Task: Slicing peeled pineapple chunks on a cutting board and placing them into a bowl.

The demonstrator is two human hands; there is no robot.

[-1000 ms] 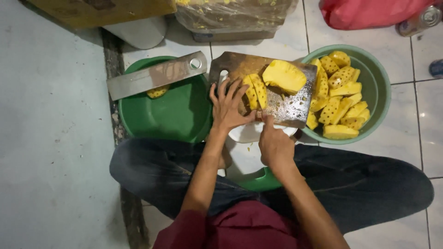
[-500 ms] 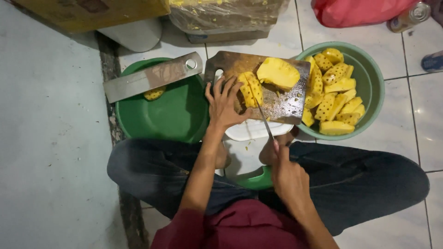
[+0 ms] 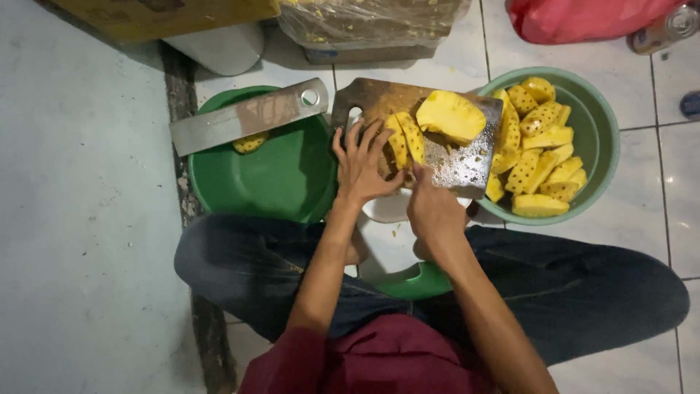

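While left hand (image 3: 362,169) splays on pitted pineapple wedge (image 3: 405,138), right hand (image 3: 433,210) fisted, contents unclear.

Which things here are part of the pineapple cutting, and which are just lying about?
In use: left hand, right hand, pineapple strips, pineapple chunk, cutting board, bowl of cut pieces.
Lying about: cleaver, green basin, red bag.

Top edge, centre — clear plastic bag (image 3: 372,22), crumpled, with yellowish scraps inside, sitting on a flat box. Top left — brown cardboard box (image 3: 164,13), only its lower edge in view. Top right — red plastic bag (image 3: 590,18), bulging, just beside a small can (image 3: 667,28). No signs or screens.
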